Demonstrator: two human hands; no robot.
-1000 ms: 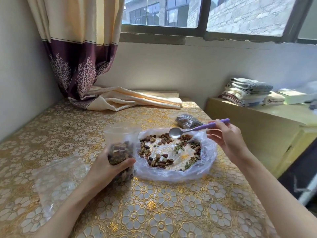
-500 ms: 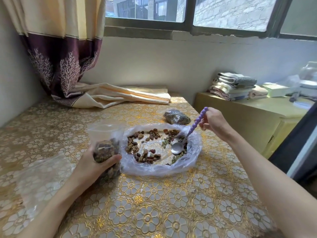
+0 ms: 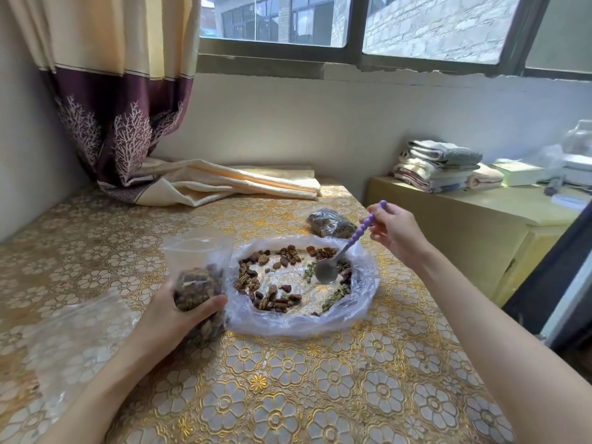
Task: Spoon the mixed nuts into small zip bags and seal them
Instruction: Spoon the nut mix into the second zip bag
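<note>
Mixed nuts lie spread in an open clear plastic bag flattened on the gold floral table. My left hand grips a small zip bag, upright, mouth open, about half full of nuts, just left of the big bag. My right hand pinches the purple beaded handle of a spoon; its metal bowl rests among the nuts on the right side of the pile. A filled small bag lies behind, near the table's far right edge.
Empty clear zip bags lie at the left front. A curtain drapes onto the table's back. The table's right edge drops off beside a yellow cabinet carrying folded towels.
My right hand tilted the spoon from level above the nuts to handle-up, lowering its bowl into the right side of the pile. My left hand kept hold of the small bag.
</note>
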